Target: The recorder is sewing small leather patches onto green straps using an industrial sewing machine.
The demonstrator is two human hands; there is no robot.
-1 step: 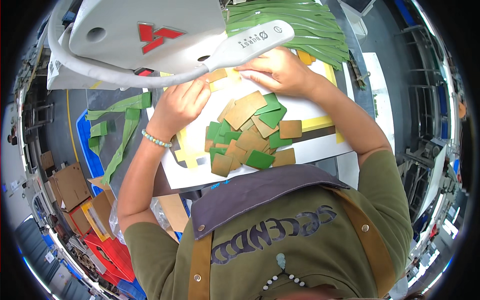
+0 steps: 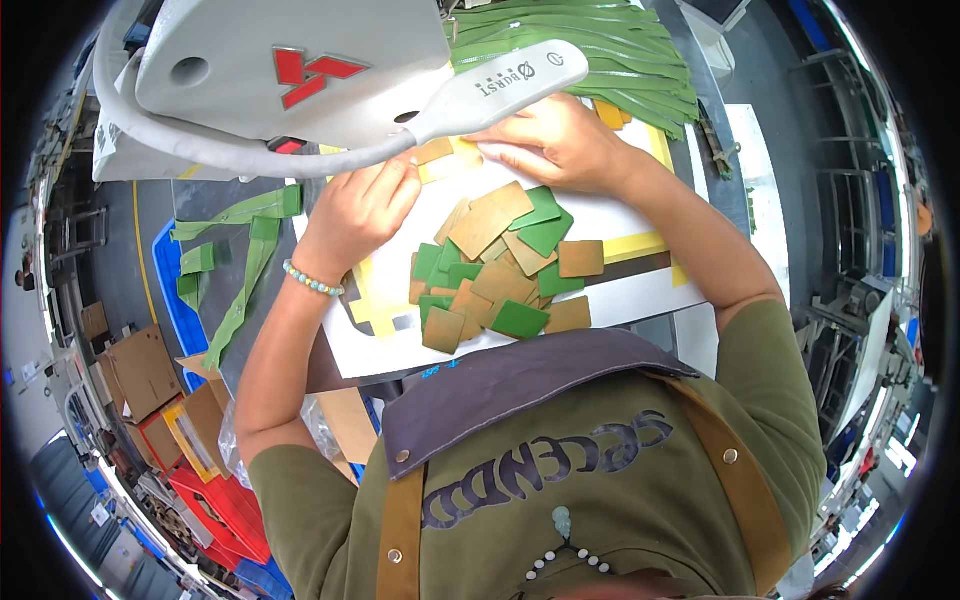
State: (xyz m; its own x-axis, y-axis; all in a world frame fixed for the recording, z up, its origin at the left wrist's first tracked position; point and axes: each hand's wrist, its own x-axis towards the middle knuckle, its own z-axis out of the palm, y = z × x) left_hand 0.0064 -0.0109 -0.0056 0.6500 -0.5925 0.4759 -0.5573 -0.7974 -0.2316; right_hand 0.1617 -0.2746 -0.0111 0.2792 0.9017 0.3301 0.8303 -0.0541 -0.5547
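Note:
My left hand, a beaded bracelet on its wrist, has its fingers curled together beside the white machine. Next to its fingertips lies a small tan rectangular piece, partly covered by the machine's arm. On the other side my right hand reaches in with thumb and forefinger drawn together under the paddle-shaped light-grey handle; that handle hides part of the fingers. What either hand pinches is too hidden to make out. Between my forearms a loose heap of tan and green rounded-corner pieces rests on a white board.
The white machine stands over the far left of the table. Long green zipper strips fan out at the back right. Cut green strips lie at the left, near a blue bin. Cardboard boxes stand lower left.

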